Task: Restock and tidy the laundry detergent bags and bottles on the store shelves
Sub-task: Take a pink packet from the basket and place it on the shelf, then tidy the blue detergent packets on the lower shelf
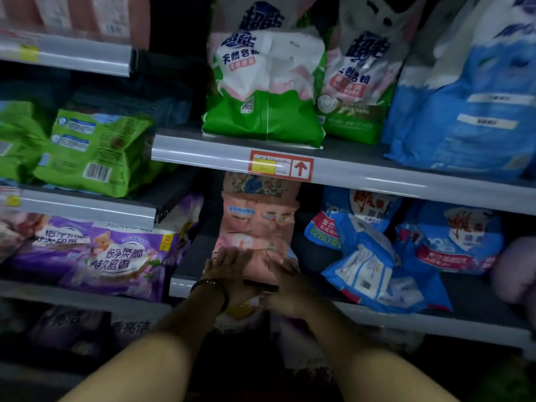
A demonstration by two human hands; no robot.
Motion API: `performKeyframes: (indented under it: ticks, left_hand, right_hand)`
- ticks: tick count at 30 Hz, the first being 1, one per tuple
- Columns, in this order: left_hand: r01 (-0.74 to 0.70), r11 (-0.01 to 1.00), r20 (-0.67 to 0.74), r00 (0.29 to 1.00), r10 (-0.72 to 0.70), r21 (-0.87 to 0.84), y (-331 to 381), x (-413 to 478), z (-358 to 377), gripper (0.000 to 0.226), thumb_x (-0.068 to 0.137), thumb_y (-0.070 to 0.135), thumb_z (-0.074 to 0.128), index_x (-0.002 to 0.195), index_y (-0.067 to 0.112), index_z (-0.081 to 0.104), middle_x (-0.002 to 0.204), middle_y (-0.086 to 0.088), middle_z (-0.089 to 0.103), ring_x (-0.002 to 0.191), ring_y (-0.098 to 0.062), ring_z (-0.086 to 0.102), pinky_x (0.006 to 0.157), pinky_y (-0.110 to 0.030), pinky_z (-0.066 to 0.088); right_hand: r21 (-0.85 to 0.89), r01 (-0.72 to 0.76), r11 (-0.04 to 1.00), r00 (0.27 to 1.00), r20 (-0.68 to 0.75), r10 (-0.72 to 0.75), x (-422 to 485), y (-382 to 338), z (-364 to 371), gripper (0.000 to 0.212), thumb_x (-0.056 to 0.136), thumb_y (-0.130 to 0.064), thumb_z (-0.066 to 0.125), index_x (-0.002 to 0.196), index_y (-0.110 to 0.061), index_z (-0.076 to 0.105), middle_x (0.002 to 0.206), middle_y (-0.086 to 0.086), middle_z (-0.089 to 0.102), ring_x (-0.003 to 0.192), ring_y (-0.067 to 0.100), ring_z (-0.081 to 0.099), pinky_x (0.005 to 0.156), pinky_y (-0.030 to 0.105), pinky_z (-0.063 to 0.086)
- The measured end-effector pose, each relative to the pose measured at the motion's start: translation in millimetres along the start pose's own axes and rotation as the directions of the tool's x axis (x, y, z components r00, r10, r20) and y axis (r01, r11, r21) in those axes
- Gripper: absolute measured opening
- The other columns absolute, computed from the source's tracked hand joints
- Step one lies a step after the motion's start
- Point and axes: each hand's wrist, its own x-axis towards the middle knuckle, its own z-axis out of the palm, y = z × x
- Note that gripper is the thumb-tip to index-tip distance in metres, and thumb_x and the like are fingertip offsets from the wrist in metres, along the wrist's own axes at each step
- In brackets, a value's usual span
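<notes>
Far left, lower shelf: purple bags (pixel 116 256) lying flat, out to the front edge; green bags (pixel 92 152) one shelf up. Centre bay, lower shelf (pixel 185 281): left hand (pixel 224 265) with fingers straight and flat, pressing the bottom left of the pink bag (pixel 255 224). Pink bag upright, base at the shelf's front edge, top tucked behind the price rail (pixel 377 184) above, creased across the middle. Right hand (pixel 285 281) laid over the bag's bottom right corner; too dim to tell whether clamped on it or only pressing. Right of that, same shelf: blue bags (pixel 374 256) slumped in a heap, lowest one close to the front edge. Probably mid-push, seating the pink bag rearward. Risks, as judged: base very near the front edge, so may tip out once let go; soft and half-folded, so may buckle rather than slide if pushed only low down; may snag on the rail overhead; may nudge the blue heap and send it off the shelf.
</notes>
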Motion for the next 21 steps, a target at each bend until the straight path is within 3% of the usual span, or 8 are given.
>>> performKeyframes:
  ticks: [2, 4, 7, 11, 13, 15, 19, 21]
  left_hand:
    - [-0.095, 0.994, -0.184, 0.979, 0.081, -0.063, -3, -21, 17, 0.111, 0.064, 0.081, 0.041, 0.161, 0.027, 0.034, 0.171, -0.006, 0.026, 0.159, -0.033, 0.019, 0.128, -0.054, 0.021]
    - [-0.277, 0.955, -0.422, 0.882, 0.208, -0.109, -7, -54, 47, 0.076, 0.08, 0.057, 0.058, 0.145, 0.017, 0.054, 0.154, -0.011, 0.049, 0.144, -0.034, 0.044, 0.118, -0.05, 0.042]
    - [-0.414, 0.899, -0.496, 0.816, 0.296, -0.144, 0, -113, 96, 0.049, 0.086, 0.034, 0.062, 0.133, 0.019, 0.059, 0.137, -0.009, 0.059, 0.129, -0.027, 0.051, 0.114, -0.04, 0.043]
    - [-0.384, 0.87, -0.301, 0.907, 0.294, -0.308, -1, -162, 153, 0.029, 0.085, 0.029, 0.067, 0.113, 0.024, 0.069, 0.115, 0.004, 0.062, 0.111, -0.013, 0.06, 0.1, -0.029, 0.045]
    - [-0.272, 0.885, -0.139, 0.962, 0.236, -0.379, -13, -187, 184, 0.024, 0.091, 0.025, 0.066, 0.115, 0.026, 0.069, 0.115, 0.007, 0.061, 0.109, -0.009, 0.06, 0.098, -0.024, 0.045]
    - [-0.127, 0.918, 0.034, 0.988, 0.151, -0.375, -37, -215, 219, 0.026, 0.095, 0.021, 0.062, 0.12, 0.023, 0.068, 0.122, 0.001, 0.063, 0.116, -0.016, 0.061, 0.102, -0.031, 0.049]
    - [0.05, 0.982, 0.349, 0.937, 0.018, -0.183, -55, -238, 255, 0.039, 0.1, 0.029, 0.06, 0.139, 0.026, 0.056, 0.142, -0.002, 0.055, 0.132, -0.026, 0.056, 0.107, -0.038, 0.047]
    - [0.045, 0.99, 0.442, 0.897, 0.018, -0.13, -55, -233, 262, 0.045, 0.103, 0.044, 0.053, 0.145, 0.029, 0.053, 0.146, 0.0, 0.053, 0.133, -0.027, 0.055, 0.107, -0.04, 0.047]
  right_hand:
    - [-0.053, 0.05, 0.997, 0.968, -0.243, -0.061, -31, 16, 36, 0.083, 0.088, -0.05, 0.057, 0.162, -0.022, 0.033, 0.172, 0.011, 0.024, 0.158, 0.037, 0.026, 0.127, 0.047, 0.029]
    - [-0.106, 0.091, 0.99, 0.897, -0.424, -0.127, -67, 37, 76, 0.07, 0.08, -0.035, 0.059, 0.146, -0.016, 0.05, 0.151, 0.02, 0.052, 0.134, 0.046, 0.055, 0.113, 0.054, 0.046]
    - [-0.137, 0.072, 0.988, 0.876, -0.465, -0.128, -118, 69, 132, 0.055, 0.075, -0.021, 0.065, 0.129, -0.011, 0.065, 0.129, 0.017, 0.063, 0.12, 0.044, 0.062, 0.104, 0.053, 0.05]
    - [0.018, -0.072, 0.997, 0.931, -0.357, 0.074, -179, 86, 198, 0.035, 0.086, -0.023, 0.052, 0.114, -0.014, 0.072, 0.121, 0.011, 0.069, 0.113, 0.036, 0.067, 0.101, 0.044, 0.054]
    - [0.11, -0.186, 0.976, 0.951, -0.228, 0.207, -209, 91, 227, 0.037, 0.095, -0.025, 0.052, 0.126, -0.016, 0.069, 0.131, 0.01, 0.066, 0.121, 0.033, 0.064, 0.104, 0.042, 0.052]
    - [0.129, -0.273, 0.953, 0.96, -0.023, 0.278, -241, 98, 254, 0.043, 0.104, -0.031, 0.049, 0.145, -0.023, 0.056, 0.149, 0.004, 0.054, 0.135, 0.024, 0.055, 0.114, 0.037, 0.045]
    - [0.119, -0.388, 0.914, 0.898, 0.273, 0.345, -288, 106, 287, 0.054, 0.109, -0.028, 0.047, 0.161, -0.029, 0.033, 0.162, 0.0, 0.039, 0.145, 0.023, 0.044, 0.12, 0.032, 0.037]
    - [0.138, -0.424, 0.895, 0.86, 0.373, 0.35, -291, 105, 293, 0.06, 0.111, -0.031, 0.045, 0.166, -0.027, 0.021, 0.166, 0.004, 0.032, 0.148, 0.025, 0.039, 0.123, 0.032, 0.033]
